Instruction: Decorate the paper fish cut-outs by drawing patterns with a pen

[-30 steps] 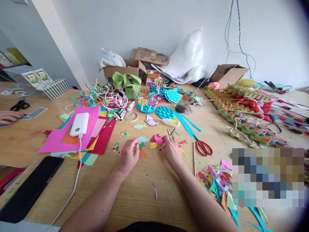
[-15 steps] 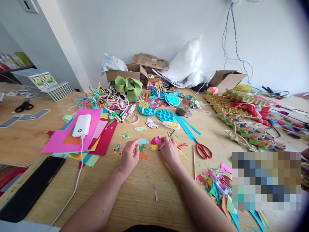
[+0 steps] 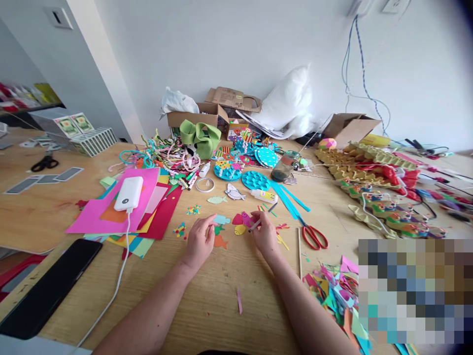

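My right hand (image 3: 265, 237) is closed around a slim pen (image 3: 254, 226) with a dark end, its lower tip beside the yellow paper fish (image 3: 240, 230) and the pink paper fish (image 3: 245, 218). Opposite, my left hand (image 3: 200, 240) rests with loosely curved fingers apart, the fingertips close to a light blue paper fish (image 3: 222, 220). I cannot tell whether they touch it. A green paper fish (image 3: 219, 230) and an orange paper fish (image 3: 221, 241) lie just right of that hand. Farther back are a pale green dotted fish (image 3: 217, 199) and a white drawn fish (image 3: 235, 192).
Red-handled scissors (image 3: 315, 237) and a wooden stick (image 3: 299, 252) lie to the right, near paper scraps (image 3: 334, 286). A glue bottle (image 3: 266, 196) lies behind my right hand. Coloured sheets (image 3: 111, 217) carry a power bank (image 3: 129, 193) at left; a black phone (image 3: 51, 288) lies nearer.
The view has tilted slightly, so the scene sits a little lower and to the right. My right hand with the pen has shifted slightly right, away from the pink fish. My left hand stays by the blue fish.
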The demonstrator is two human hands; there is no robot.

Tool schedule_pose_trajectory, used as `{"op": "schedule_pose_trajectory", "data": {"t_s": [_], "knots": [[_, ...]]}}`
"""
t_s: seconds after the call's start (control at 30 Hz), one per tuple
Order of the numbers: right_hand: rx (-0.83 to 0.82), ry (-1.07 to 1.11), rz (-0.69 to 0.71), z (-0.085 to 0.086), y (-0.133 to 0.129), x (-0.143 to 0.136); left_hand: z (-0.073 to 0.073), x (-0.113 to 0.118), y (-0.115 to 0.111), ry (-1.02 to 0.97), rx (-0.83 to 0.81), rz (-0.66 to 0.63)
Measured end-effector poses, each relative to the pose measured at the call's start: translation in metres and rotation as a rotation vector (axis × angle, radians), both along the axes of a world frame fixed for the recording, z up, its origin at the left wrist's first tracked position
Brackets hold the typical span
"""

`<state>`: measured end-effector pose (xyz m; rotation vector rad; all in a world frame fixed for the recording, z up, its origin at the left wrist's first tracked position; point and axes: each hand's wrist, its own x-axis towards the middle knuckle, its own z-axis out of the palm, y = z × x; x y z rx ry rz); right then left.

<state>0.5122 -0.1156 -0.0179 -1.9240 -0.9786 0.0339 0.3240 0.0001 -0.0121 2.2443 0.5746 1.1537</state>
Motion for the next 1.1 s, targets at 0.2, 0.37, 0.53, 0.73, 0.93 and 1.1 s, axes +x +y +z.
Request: {"op": "schedule_pose_trajectory", "data": {"t_s": [0.2,0.37,0.53,0.73,0.93,1.1], "knots": [[0.176,0.079,0.061,0.013,0.000,-0.003,0.002,0.001,-0.001,-0.006,-0.029,-0.035],[0.111,0.020,0.406,0.030,-0.002,-0.024,0.006,0.002,-0.005,-0.010,-0.207,-0.146],[0.058,0.050,0.544,0.039,-0.002,-0.039,0.004,0.004,-0.008,-0.019,-0.526,-0.254],[0.058,0.120,0.414,0.024,0.001,-0.033,0.000,0.005,-0.001,-0.090,-0.596,-0.215],[0.145,0.144,0.309,0.017,0.003,-0.034,0.000,0.005,-0.003,-0.103,-0.638,-0.232],[0.228,0.201,0.253,0.019,0.003,-0.035,-0.001,0.007,-0.004,-0.114,-0.669,-0.248]]}}
